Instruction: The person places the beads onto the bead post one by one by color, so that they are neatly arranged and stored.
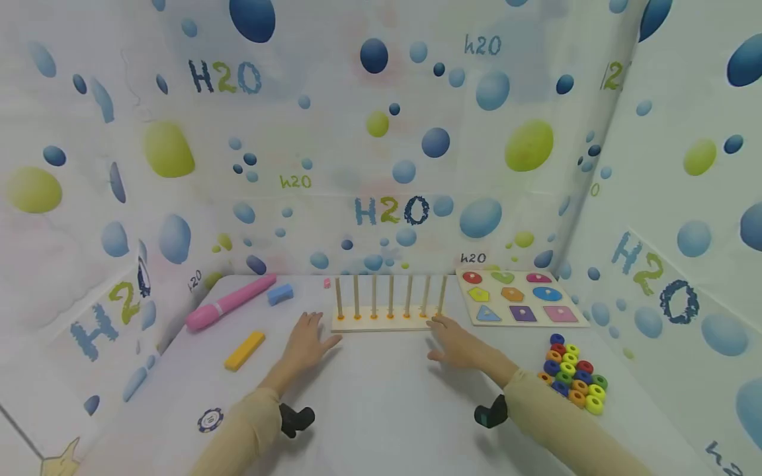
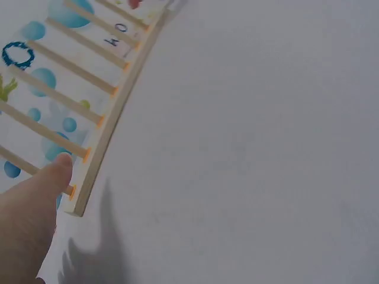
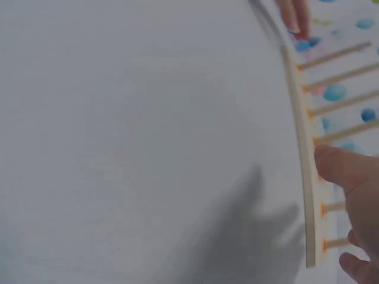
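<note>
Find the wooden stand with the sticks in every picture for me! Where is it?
Head view: the peg stand is in the middle, a little below centre.
Left wrist view: the peg stand slants across the upper left, with its pegs reaching left.
Right wrist view: the peg stand runs down the right side, with its pegs reaching right.
Shared landmark: the wall with blue spots shows in all three.
</note>
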The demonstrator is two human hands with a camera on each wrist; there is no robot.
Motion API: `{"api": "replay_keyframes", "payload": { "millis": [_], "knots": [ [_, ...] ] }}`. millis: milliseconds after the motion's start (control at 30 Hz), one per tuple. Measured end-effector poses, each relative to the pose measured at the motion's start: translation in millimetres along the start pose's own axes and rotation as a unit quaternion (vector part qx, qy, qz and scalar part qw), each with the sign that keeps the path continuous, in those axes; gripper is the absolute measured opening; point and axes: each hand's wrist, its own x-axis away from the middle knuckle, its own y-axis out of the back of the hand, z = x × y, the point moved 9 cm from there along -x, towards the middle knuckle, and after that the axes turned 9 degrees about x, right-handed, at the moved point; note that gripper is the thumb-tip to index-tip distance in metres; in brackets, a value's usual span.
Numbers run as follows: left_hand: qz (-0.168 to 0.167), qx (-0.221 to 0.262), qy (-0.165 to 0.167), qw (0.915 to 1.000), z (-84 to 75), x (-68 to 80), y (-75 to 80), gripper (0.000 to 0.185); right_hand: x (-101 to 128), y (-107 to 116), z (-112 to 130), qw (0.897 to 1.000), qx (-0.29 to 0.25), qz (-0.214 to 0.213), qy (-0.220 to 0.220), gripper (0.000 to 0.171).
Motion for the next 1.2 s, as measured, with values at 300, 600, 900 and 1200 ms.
{"api": "replay_keyframes", "payload": {
  "millis": [300,600,900,1200],
  "knots": [
    [-0.006,0.069,0.064,0.9956,22.6,-5.2,-5.5,0.068,9.3,14.5,-46.5,0.972,-0.182,-0.114,-0.091,0.042],
    [-0.004,0.036,0.022,0.9991,19.5,-21.5,-16.0,0.065,27.8,13.8,-92.0,0.965,-0.163,-0.158,-0.131,0.030],
    [-0.012,0.038,0.013,0.9991,21.4,-27.6,-18.0,0.059,43.0,19.7,-137.6,0.958,-0.126,-0.156,-0.207,0.024],
    [-0.019,0.046,0.011,0.9987,22.3,-29.0,-21.0,0.058,72.8,21.9,-189.1,0.943,-0.108,-0.139,-0.284,0.027]
  ]
}}
